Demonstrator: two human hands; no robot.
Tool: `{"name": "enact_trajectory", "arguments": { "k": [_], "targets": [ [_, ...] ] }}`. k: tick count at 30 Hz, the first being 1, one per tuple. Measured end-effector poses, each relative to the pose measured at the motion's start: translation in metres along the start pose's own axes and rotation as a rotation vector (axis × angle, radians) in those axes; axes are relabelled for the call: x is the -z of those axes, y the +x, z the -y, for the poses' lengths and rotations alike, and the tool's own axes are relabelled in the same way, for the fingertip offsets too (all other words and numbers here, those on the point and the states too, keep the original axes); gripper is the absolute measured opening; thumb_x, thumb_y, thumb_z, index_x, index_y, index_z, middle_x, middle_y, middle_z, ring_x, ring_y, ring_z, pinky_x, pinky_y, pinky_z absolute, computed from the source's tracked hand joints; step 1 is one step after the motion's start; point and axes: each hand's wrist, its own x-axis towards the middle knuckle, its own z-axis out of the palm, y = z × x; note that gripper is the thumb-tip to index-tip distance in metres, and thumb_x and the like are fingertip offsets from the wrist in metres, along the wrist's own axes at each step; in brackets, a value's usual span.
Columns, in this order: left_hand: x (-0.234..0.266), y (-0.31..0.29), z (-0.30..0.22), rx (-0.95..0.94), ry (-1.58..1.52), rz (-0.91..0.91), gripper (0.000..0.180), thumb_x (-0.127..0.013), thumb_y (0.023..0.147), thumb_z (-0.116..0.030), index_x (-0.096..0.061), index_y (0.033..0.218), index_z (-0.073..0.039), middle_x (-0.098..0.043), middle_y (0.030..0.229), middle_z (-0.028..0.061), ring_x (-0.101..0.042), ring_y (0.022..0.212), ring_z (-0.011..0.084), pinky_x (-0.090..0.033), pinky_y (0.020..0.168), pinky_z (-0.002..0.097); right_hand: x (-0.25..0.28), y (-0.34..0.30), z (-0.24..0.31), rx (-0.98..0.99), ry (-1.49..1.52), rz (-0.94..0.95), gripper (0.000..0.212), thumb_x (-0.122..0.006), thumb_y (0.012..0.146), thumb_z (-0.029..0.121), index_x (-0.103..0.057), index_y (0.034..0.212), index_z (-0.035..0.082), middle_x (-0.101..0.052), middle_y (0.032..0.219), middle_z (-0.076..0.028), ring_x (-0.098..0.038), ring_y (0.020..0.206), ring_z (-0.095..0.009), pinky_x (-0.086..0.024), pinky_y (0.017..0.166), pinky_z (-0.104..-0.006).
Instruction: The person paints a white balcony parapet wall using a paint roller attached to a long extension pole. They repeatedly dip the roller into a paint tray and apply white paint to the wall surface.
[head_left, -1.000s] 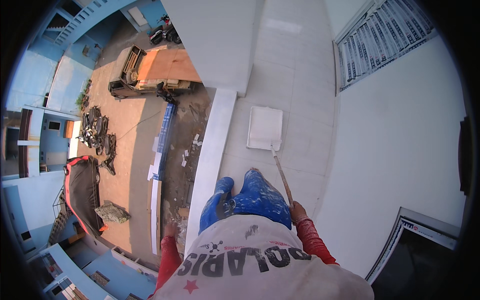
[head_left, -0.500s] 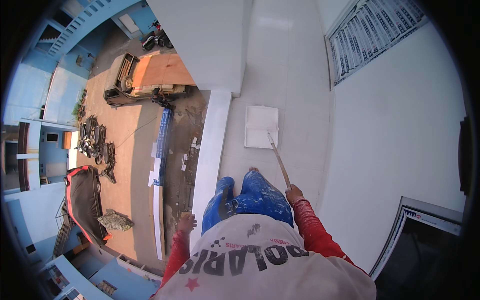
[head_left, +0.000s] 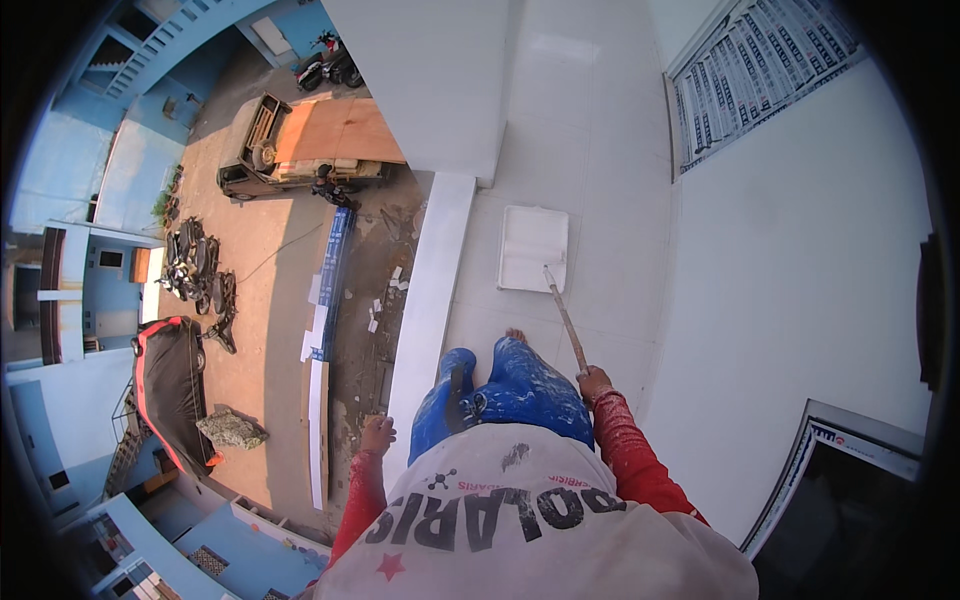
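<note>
My right hand (head_left: 593, 383) is closed around the wooden handle of a long-handled paint roller (head_left: 568, 325). The pole slants forward and left, its far end reaching into a white paint tray (head_left: 508, 250) on the tiled floor. White on white, the roller head itself is hard to make out. Out to the left, beside the low white parapet (head_left: 432, 290), my left hand (head_left: 377, 436) hangs with its fingers curled and nothing visible in them. Both sleeves are red and paint-marked; my blue trousers carry white splashes.
A white wall (head_left: 780, 250) runs along my right, with a covered window (head_left: 765, 75) and a dark-paned frame (head_left: 840, 500). A white pillar (head_left: 430, 90) stands ahead left. Beyond the parapet, far below, lies a yard with a truck (head_left: 250, 150), motorcycles (head_left: 195, 265) and a covered car (head_left: 170, 390).
The view has shifted slightly, so the tray and parapet appear a little farther right. The roller stays in the tray, with my right hand still on its pole. My left hand remains beside the parapet.
</note>
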Motion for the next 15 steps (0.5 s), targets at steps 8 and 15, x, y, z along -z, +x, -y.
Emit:
{"name": "enact_trajectory", "arguments": {
  "k": [8,15],
  "targets": [
    [0.030,-0.015,-0.022,-0.030,-0.013,-0.176,0.030,-0.058,0.097,-0.025,-0.063,0.108,0.002,-0.069,0.080,0.0110,-0.066,0.067,0.0161,-0.054,0.057,0.0300,0.019,-0.047,-0.010,-0.096,0.014,0.062,0.036,-0.057,0.095,0.028,-0.061,0.122,0.004,-0.068,0.084,-0.012,-0.067,0.067,-0.024,-0.054,0.060,-0.0385],
    [0.004,-0.027,0.004,-0.005,-0.015,-0.043,0.032,-0.057,0.097,-0.028,-0.061,0.105,0.003,-0.067,0.080,0.0121,-0.066,0.067,0.0167,-0.054,0.058,0.0304,0.003,-0.022,-0.026,-0.027,-0.096,0.020,0.037,-0.060,0.090,0.025,-0.063,0.119,0.002,-0.070,0.105,-0.021,-0.067,0.103,-0.036,-0.051,0.091,-0.0441]
  ]
}}
